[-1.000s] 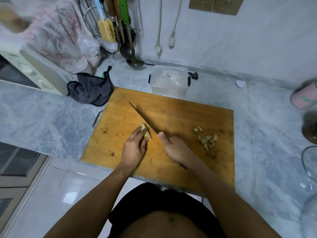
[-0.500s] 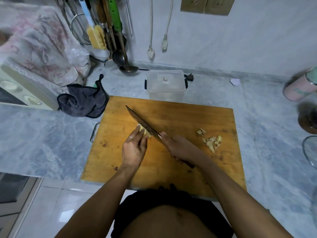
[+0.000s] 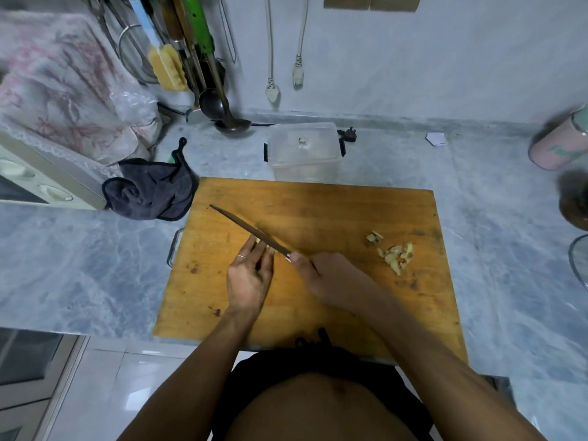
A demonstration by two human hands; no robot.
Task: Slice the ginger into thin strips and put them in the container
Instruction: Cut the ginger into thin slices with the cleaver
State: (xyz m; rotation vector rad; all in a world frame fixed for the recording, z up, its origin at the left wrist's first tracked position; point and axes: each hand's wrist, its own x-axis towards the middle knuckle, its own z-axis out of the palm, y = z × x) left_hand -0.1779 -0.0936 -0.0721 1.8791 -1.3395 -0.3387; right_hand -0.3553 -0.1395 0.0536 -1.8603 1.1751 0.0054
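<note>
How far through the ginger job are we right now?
Partly done: a small pile of cut ginger pieces lies on the cutting board. In hand: the left hand steadies ginger while the right hand works the knife. Left: finish slicing and move everything to the container.

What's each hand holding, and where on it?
Right hand grips the knife by its handle. Left hand holds the ginger piece at its fingertips, mostly hidden.
</note>
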